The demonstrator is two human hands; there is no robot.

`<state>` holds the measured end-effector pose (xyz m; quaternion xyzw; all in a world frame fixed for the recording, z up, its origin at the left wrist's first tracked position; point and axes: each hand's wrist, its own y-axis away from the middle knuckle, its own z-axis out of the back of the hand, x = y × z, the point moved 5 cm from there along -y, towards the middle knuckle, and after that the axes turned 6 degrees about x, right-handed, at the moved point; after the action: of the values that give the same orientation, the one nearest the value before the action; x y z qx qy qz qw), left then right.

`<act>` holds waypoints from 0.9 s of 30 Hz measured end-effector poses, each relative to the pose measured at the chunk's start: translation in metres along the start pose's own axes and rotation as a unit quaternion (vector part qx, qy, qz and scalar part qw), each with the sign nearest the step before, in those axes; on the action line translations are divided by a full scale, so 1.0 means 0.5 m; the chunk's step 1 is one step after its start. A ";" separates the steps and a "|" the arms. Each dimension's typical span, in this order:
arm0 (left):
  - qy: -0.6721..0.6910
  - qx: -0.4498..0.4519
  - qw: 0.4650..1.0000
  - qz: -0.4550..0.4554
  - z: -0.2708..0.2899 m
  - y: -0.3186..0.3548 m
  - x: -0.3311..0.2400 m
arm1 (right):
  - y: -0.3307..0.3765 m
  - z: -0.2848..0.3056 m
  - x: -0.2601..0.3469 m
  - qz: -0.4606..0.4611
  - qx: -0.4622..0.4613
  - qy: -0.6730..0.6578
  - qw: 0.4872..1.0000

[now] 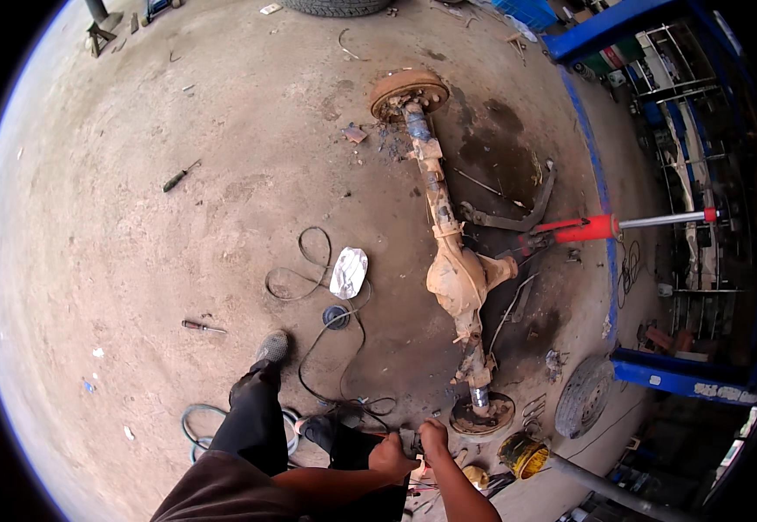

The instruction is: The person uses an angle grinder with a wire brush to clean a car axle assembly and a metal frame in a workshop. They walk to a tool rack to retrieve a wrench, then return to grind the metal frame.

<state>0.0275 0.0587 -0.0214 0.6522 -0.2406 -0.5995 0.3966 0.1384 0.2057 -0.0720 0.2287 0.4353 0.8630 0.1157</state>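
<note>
At the lower middle, my left hand [391, 458] is closed around a small dark grey object [411, 442]. My right hand [433, 438] is closed on the object's other side, and the two fists mostly hide it. A dark cord [344, 402] loops over the floor and ends close to my hands. Just beyond them lies a long rusty vehicle axle [438, 196], with a round differential housing [457, 283] in its middle. One brake drum [409, 90] sits at its far end, and a round brake plate [493, 416] at its near end.
A red hydraulic jack [583, 230] stands against the axle's right side. Left of it are a white package [348, 272], a dark disc [336, 317] and two screwdrivers [203, 326] [181, 176]. A tyre [585, 396], a yellow-lined bucket [525, 456] and a blue frame [687, 376] stand right.
</note>
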 end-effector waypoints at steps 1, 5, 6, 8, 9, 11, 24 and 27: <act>0.034 -0.016 0.999 0.013 0.008 0.018 0.010 | 0.016 -0.017 0.025 0.008 -0.002 0.025 1.000; 0.236 -0.126 0.963 0.029 0.088 0.123 0.042 | 0.146 -0.114 0.184 0.115 0.008 0.367 0.923; 0.259 -0.165 0.952 0.007 0.121 0.157 0.039 | 0.191 -0.138 0.220 0.110 0.015 0.360 0.926; 0.263 -0.202 0.943 -0.007 0.198 0.207 0.035 | 0.266 -0.197 0.315 0.142 0.027 0.373 0.916; 0.284 -0.207 0.936 -0.013 0.240 0.232 0.031 | 0.305 -0.222 0.363 0.159 0.030 0.385 0.908; 0.280 -0.212 0.936 -0.022 0.329 0.267 0.023 | 0.373 -0.263 0.453 0.160 0.042 0.402 0.901; 0.791 -0.233 0.541 -0.168 0.996 0.525 0.030 | 0.696 -0.418 0.728 0.205 0.390 0.555 0.706; 0.771 -0.197 0.558 -0.236 1.119 0.592 -0.011 | 0.734 -0.451 0.718 0.239 0.460 0.659 0.544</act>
<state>-0.4699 -0.2336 0.2388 0.8045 0.4436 0.0274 0.3940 -0.2853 -0.0266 0.2122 -0.2872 0.6555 0.4479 -0.5359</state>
